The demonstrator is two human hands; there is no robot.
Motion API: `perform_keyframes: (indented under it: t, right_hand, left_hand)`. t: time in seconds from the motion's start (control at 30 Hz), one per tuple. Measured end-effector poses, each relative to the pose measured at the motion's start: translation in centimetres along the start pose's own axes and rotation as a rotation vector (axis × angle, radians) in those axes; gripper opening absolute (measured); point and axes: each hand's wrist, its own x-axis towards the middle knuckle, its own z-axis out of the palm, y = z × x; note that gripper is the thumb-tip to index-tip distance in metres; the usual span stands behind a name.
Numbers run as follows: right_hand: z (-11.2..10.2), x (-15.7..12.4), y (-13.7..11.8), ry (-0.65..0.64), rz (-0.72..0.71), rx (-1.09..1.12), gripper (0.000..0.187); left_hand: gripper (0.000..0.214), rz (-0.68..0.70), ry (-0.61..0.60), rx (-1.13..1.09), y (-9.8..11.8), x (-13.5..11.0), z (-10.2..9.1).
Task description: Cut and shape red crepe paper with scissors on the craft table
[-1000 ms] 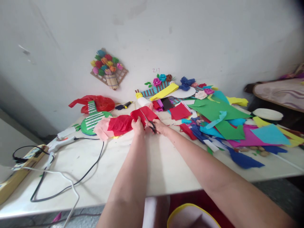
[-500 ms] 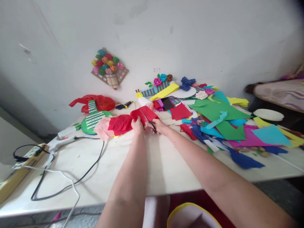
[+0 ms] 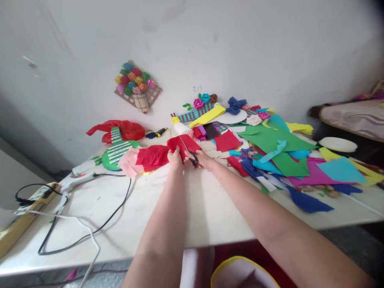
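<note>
My left hand (image 3: 175, 159) pinches the near edge of a red sheet of paper (image 3: 183, 145) above the white table (image 3: 126, 208). My right hand (image 3: 201, 159) is closed on a pair of black-handled scissors (image 3: 189, 154), whose blades run into the red sheet. To the left of my hands lies crumpled red tissue paper (image 3: 152, 157) over a pink piece (image 3: 129, 163).
A heap of coloured paper sheets (image 3: 282, 156) covers the table's right side. A glue gun (image 3: 79, 179) with a black cord (image 3: 90, 228) lies at the left beside a green paper guitar (image 3: 118, 150). Paper flower crafts (image 3: 136, 86) stand against the wall.
The scissors have advanced slightly into the red sheet. Both hands stay at nearly the same spot.
</note>
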Motion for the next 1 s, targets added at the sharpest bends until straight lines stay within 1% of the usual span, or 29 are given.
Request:
perform_keyframes:
  t: [0.17, 0.37, 0.7, 1.0]
  right_hand:
    - [0.09, 0.11, 0.06, 0.034, -0.001, -0.009, 0.046]
    - [0.09, -0.09, -0.26, 0.033, 0.006, 0.003, 0.046]
    - [0.37, -0.03, -0.30, 0.063, 0.006, 0.005, 0.046]
    - [0.54, 0.33, 0.07, 0.086, 0.017, 0.000, 0.045]
  left_hand:
    - [0.013, -0.003, -0.005, 0.043, -0.05, -0.06, 0.00]
    - [0.013, 0.007, 0.001, 0.068, -0.39, 0.23, -0.05]
    - [0.013, 0.018, -0.022, 0.030, -0.49, 0.37, -0.10]
    - [0.014, -0.005, -0.005, 0.010, -0.29, 0.35, -0.13]
